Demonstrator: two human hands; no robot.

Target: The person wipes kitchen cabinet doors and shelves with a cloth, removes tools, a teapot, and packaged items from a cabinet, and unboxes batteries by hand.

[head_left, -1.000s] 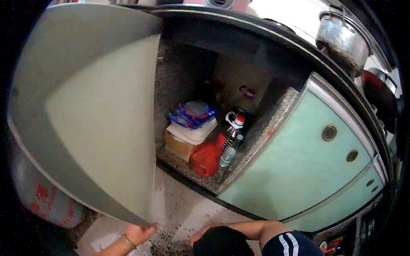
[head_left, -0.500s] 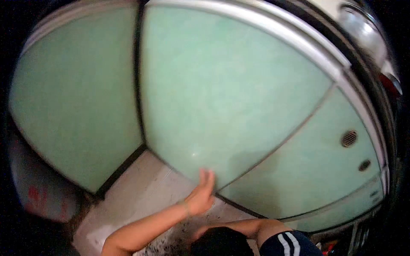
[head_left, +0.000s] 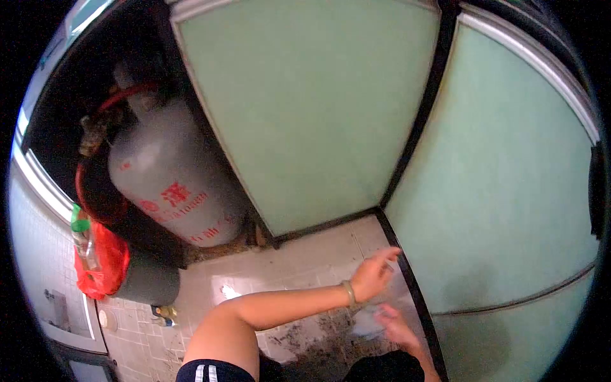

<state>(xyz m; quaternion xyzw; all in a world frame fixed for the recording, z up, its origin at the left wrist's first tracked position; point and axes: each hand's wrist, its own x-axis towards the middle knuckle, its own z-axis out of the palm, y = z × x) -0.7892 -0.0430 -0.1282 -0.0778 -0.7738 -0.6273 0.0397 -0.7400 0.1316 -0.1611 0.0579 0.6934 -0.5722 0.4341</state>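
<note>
My left hand (head_left: 374, 275), with a bracelet at the wrist, reaches across to the dark lower frame of a pale green cabinet door (head_left: 503, 184). Its fingers are stretched out, with the tips at or just beside that frame; contact is hard to judge. Just below it is my right hand (head_left: 398, 328), blurred, its fingers closed around a crumpled whitish cloth-like piece (head_left: 367, 323) held low over the tiled floor (head_left: 305, 280). Dark dirt (head_left: 318, 337) is scattered over the tiles beneath both hands.
A second green panel (head_left: 312, 121) stands left of the corner. Beside it, a grey gas cylinder (head_left: 175, 172) with red lettering and a red hose (head_left: 79, 184) sits in an opening. A grey bin (head_left: 149, 280) with a red bag (head_left: 108, 254) and small bottles (head_left: 165, 312) are at the left.
The view has swung left, bringing the gas cylinder and bin into sight. My left hand has moved from the door panel toward its bottom frame. My right hand now shows with the whitish piece.
</note>
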